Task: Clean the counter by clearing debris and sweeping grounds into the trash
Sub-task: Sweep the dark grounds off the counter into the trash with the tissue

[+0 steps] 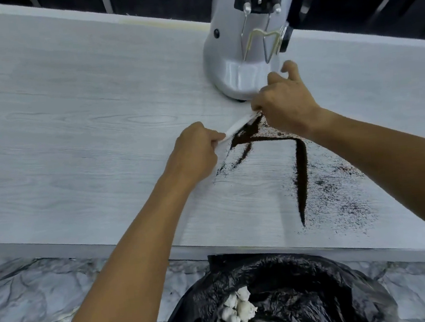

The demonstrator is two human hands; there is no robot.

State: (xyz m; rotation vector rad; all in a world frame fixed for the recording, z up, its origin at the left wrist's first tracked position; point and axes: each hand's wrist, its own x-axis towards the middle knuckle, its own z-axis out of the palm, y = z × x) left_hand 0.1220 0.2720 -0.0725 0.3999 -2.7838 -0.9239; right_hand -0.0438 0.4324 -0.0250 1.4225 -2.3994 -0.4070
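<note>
While both hands pinch one white strip (239, 126) between them, the strip stands on the counter (69, 119) as a scraper, its long axis running from the left hand (194, 149) up and away to the right hand (284, 105). The left fingers are closed together on the strip's near end; the right fingers clamp its far end, with the forefinger and thumb lifted free just beside the grinder (249, 50) base. What the strip is made of cannot be told; it looks like thin paper or card.

The grounds (303, 177) lie on the near side of the strip, toward the counter's front edge. One thick dark ridge runs from under the right wrist straight toward that edge; a second ridge runs along the strip, and a shorter streak trails off by the left hand. Fine scatter spreads to the right of the long ridge, toward the right end of the counter.

The trash bag (288, 298) sits open below the front edge, almost directly under the long ridge's near tip, with white crumpled wads (239, 311) already inside. So the pull probably runs from the grinder toward the person, and the path to the edge is bare. The right forearm crosses over the scatter, and the grinder blocks any room behind the strip. The right hand is nearer the thickest grounds.
</note>
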